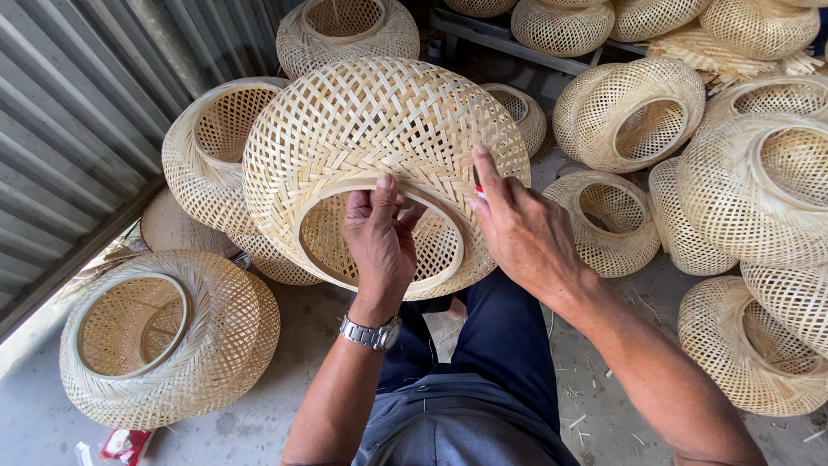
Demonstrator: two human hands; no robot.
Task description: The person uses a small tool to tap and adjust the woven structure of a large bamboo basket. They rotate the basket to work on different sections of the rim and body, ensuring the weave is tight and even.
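Gripping the rim of the round, pale woven-bamboo lampshade [379,138] propped over the knees, the left hand [378,242] pinches it steady while the right hand [517,229], closed on a small red tool [477,183], presses the weave, similar finished woven shades [164,336] lying on the floor.

1. Woven baskets: about seventeen are counted, though several are partly hidden, so the total is not exact.
   - One held basket [379,129] is gripped at its rim.
   - Three left baskets [164,336] are seen by the metal wall.
   - Two rear baskets [345,30] are seen behind the held one.
   - Seven right baskets [630,112] are counted on the floor.
   - Four rack baskets [561,26] are counted along the top edge.
2. Hands: two are seen, a left hand [379,246] and a right hand [522,233].
3. Wristwatch [371,334]: one is worn.
4. Small red object [477,185]: one is pinched in the right hand.
5. Red-and-white packet [125,444]: one is seen on the floor.
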